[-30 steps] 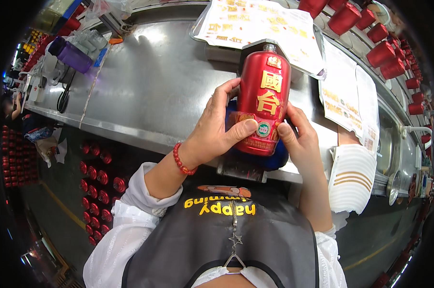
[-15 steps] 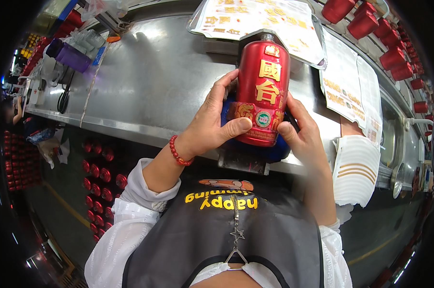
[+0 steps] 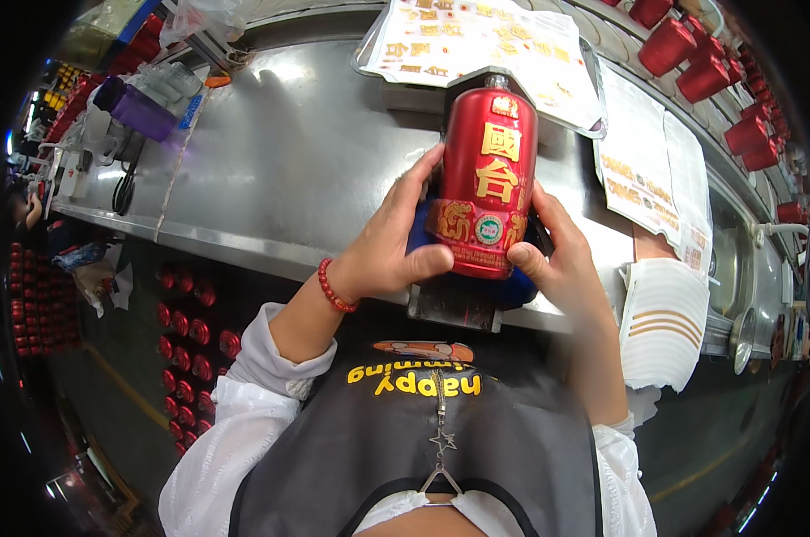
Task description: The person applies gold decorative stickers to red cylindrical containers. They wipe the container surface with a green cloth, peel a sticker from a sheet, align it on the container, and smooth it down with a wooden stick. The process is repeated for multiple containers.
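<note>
A glossy red bottle point(image 3: 491, 130) with raised gold characters and a clear neck lies back in a dark holder with a blue base point(image 3: 420, 234) on the metal bench. Around its lower part runs a red and gold patterned label point(image 3: 458, 220) with a round green and white mark. My left hand point(image 3: 382, 237) cups the bottle's left side, its thumb at the label's lower left edge. On the other side, my right hand point(image 3: 568, 259) has its thumb on the label's lower right end. The fingers behind the bottle are partly hidden.
Beyond the bottle, a tray holds sheets of gold stickers point(image 3: 503, 40). More label sheets point(image 3: 638, 170) and a folded white cloth point(image 3: 663, 322) lie to the right. Red bottles point(image 3: 669, 49) line the far right. A purple bottle point(image 3: 136, 107) stands at the left, with red bottles point(image 3: 190, 358) below.
My left thumb has slid off the label's face, down and left to its edge. The right thumb has shifted slightly lower. The bottle stays between both hands.
</note>
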The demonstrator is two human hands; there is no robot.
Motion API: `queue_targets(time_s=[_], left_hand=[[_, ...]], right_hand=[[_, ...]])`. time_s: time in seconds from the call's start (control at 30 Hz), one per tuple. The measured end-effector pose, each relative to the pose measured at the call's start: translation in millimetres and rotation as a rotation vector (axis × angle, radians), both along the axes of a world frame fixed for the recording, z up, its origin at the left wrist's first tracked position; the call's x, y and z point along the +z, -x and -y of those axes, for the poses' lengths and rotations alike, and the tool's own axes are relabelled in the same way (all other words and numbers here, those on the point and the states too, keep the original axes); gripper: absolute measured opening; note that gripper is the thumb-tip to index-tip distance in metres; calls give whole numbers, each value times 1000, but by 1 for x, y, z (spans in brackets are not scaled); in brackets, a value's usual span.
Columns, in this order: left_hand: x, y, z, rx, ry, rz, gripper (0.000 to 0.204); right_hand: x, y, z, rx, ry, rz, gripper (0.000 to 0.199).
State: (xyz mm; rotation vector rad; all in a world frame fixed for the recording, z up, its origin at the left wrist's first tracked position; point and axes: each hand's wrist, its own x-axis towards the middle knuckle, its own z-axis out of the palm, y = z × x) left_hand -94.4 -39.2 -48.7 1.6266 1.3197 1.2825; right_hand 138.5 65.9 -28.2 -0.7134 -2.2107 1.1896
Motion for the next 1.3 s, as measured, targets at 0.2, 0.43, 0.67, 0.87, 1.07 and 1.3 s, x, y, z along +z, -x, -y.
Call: queue_targets(time_s=[0.2,0.43,0.67,0.87,1.07,1.3], left_hand=[[2,-1,17,241,-208,-498,98],[11,-33,25,380,-559,-825,47],[-15,-35,45,461,-204,-514,63],[15,-44,22,483,-259,-727,90],[-6,-33,22,409,-252,-604,95],[5,-36,19,395,-208,-650,108]], right_hand=[[10,-6,16,-130,-362,-18,83],[10,-4,35,-74,-551,26,52],[6,-5,34,-67,-550,37,49],[-1,-5,40,-101,-555,29,52],[-3,-6,42,-122,-550,17,52],[-11,-10,40,-129,-555,-21,54]])
